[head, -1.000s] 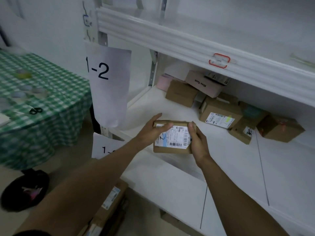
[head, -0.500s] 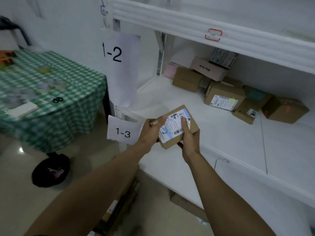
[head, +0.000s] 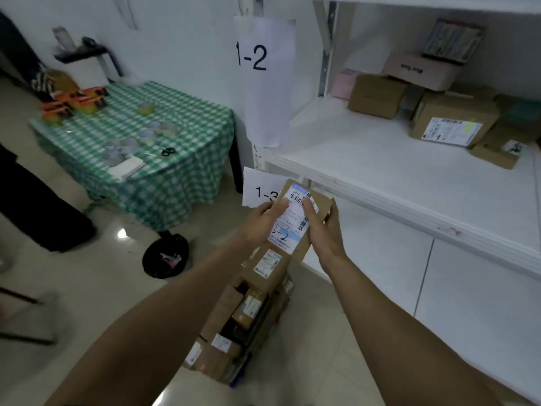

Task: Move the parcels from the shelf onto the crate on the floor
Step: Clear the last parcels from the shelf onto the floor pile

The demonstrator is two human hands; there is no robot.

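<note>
there it was, the parcel (head: pixel 294 227), up in the air in both hands, just off the near edge of the shelf (head: pixel 395 183) and, from the head view, over the far end of the pile on the floor. it was tilted, its white shipping label facing the camera, barcodes at the far end and a blue handwritten "-2" at the near end. the left hand (head: pixel 260 221) gripped the left side with its thumb laid across the label. the right hand (head: pixel 325 232) gripped the right side, thumb on the label too, fingers curled under the cardboard. a full two-handed hold, and the parcel touched nothing else.

below it, the crate (head: pixel 240 376) was loaded: the stacked parcels (head: pixel 248 306), brown with white labels, were packed close, and only a strip of dark blue rim showed at the near corner.

out to the right, more stock sat at the far end of the shelf: a labelled box (head: pixel 450 124), a plain brown box (head: pixel 376 95) to its left, a pale box (head: pixel 421 71) lying across the top of them, and a small box (head: pixel 497 150) at the right edge. on the shelf post hung a paper sign (head: pixel 263 83) reading "1-2", with a smaller sign (head: pixel 257 189) below it, partly hidden behind the parcel.

far left stood a table (head: pixel 164 183) under a green checked cloth, scissors (head: pixel 168 151) lying on it, and a black bin (head: pixel 165 259) sat on the floor between table and crate.
</note>
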